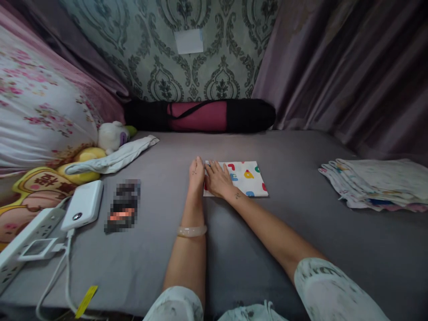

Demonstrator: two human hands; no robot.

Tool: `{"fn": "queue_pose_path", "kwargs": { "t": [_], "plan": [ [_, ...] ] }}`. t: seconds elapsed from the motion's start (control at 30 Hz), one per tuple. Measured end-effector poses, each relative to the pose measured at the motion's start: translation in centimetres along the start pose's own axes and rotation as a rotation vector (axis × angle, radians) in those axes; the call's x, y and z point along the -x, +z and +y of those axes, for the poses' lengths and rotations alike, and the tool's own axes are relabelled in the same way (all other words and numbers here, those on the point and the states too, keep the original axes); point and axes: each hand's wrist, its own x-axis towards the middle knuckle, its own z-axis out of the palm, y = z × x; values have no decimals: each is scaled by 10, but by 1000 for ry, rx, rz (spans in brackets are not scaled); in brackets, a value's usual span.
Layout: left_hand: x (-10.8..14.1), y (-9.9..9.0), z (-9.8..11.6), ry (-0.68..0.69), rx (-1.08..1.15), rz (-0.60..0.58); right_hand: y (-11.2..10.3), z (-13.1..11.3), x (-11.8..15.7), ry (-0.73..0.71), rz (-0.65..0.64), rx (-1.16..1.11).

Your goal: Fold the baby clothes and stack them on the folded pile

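Note:
A flat white rectangle of what looks like folded cloth (248, 178), printed with red, blue, yellow and green shapes, lies on the grey bed sheet in front of me. My right hand (218, 179) rests palm down on its left part, fingers stretched out and slightly apart. Along the left edge of the cloth stands my left hand (196, 174), turned on its side with the fingers extended and nothing visible in it. A pale bangle (191, 232) circles the left forearm. The palm of the left hand is hidden.
At the right lies a stack of folded cloths (377, 183). To the left are a white power bank (83, 203), a power strip (31, 240) with cables, a blurred dark object (123, 206), a pale cloth (117, 156) and plush toys (112, 136). A black-and-red long bag (197, 117) lies along the wall.

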Motion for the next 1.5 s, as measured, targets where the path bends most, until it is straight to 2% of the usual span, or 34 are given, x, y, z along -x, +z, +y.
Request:
{"fn": "queue_pose_path", "kwargs": {
  "t": [0.13,0.23,0.33,0.4,0.5,0.6,0.7,0.9,1.03,1.13,1.23,1.37,1.5],
  "plan": [
    [-1,1,-2,10,-2,-9,8,-2,-2,-8,-49,-42],
    [1,5,2,57,-77,-7,1,6,1,13,-47,-93],
    [8,18,6,212,-206,-6,-12,22,8,86,18,-78],
    [14,30,6,320,-329,-57,-17,34,15,136,52,-32],
    [23,44,2,414,-580,-167,-16,50,24,199,20,3],
    [30,49,-4,428,-819,-268,-9,59,27,226,-37,-6],
    [33,49,-7,405,-943,-330,-7,66,27,216,-60,-22],
    [35,48,-5,382,-952,-328,-13,93,31,352,11,54],
    [36,43,3,440,-918,-305,-11,103,33,347,-4,41],
    [26,38,17,447,-924,-314,-8,104,32,349,20,26],
    [5,35,35,388,-975,-369,-7,105,30,341,42,0],
    [-30,40,55,265,-1063,-512,-9,108,29,337,21,-39],
    [-57,48,60,189,-1077,-701,-13,109,29,335,12,-45]
  ]
}}
